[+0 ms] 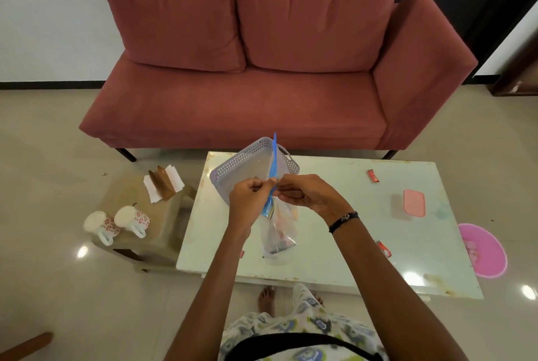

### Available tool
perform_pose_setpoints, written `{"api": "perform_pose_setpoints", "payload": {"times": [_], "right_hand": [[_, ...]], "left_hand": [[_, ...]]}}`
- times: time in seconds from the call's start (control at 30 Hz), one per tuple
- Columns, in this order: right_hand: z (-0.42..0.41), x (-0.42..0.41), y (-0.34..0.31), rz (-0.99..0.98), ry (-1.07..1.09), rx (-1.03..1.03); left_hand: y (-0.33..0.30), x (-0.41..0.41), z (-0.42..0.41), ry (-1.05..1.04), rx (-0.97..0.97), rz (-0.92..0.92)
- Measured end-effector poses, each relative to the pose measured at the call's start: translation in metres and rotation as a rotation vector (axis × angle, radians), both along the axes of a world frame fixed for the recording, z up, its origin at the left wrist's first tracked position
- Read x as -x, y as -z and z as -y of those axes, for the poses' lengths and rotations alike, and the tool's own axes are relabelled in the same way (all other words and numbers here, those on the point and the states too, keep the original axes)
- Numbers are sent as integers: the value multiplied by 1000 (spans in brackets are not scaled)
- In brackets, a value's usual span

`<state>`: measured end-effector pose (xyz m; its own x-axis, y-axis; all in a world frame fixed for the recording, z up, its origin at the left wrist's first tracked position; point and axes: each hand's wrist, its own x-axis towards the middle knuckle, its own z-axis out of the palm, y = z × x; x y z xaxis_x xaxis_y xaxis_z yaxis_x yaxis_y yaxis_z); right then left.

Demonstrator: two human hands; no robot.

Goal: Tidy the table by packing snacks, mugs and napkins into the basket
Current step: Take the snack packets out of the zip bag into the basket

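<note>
Over the white table (334,244) I hold a clear zip bag (279,232) with a blue seal strip; snack packets show inside it. My left hand (250,200) and my right hand (305,192) both pinch the bag's top edge, close together. Behind my hands a grey perforated basket (244,162) lies tilted on the table's far left part. Loose red snack packets lie on the table at the far right (373,176), the near right (383,248) and just left of my left arm (242,254). Two white mugs (116,222) with red flowers and a napkin holder (163,186) stand on a low stool (139,232) at the left.
A pink lidded box (414,203) sits on the table's right side. A pink round basin (483,250) lies on the floor to the right. A red sofa (262,69) stands behind the table. My bare feet are under the table's near edge.
</note>
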<state>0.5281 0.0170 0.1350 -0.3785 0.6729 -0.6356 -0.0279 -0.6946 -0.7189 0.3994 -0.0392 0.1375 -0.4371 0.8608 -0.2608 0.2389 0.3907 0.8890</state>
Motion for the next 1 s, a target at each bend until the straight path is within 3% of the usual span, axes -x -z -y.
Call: {"api": "perform_pose_setpoints", "payload": {"times": [0.23, 0.4, 0.53, 0.63, 0.8, 0.9, 1.0], "right_hand": [[2, 13, 0, 131, -64, -107], [0, 17, 8, 219, -85, -235], [-1, 21, 8, 241, -68, -335], [-1, 22, 8, 245, -31, -336], [1, 17, 2, 311, -157, -246], [7, 17, 1, 449, -327, -212], [16, 16, 6, 333, -375, -105]], "left_hand": [[1, 18, -4, 77, 66, -31], [-5, 30, -2, 242, 230, 211], [-8, 32, 2, 414, 372, 164], [-7, 32, 4, 479, 332, 189], [10, 23, 3, 449, 65, -336], [16, 20, 2, 414, -68, -415], [22, 18, 4, 407, -80, -386]]}}
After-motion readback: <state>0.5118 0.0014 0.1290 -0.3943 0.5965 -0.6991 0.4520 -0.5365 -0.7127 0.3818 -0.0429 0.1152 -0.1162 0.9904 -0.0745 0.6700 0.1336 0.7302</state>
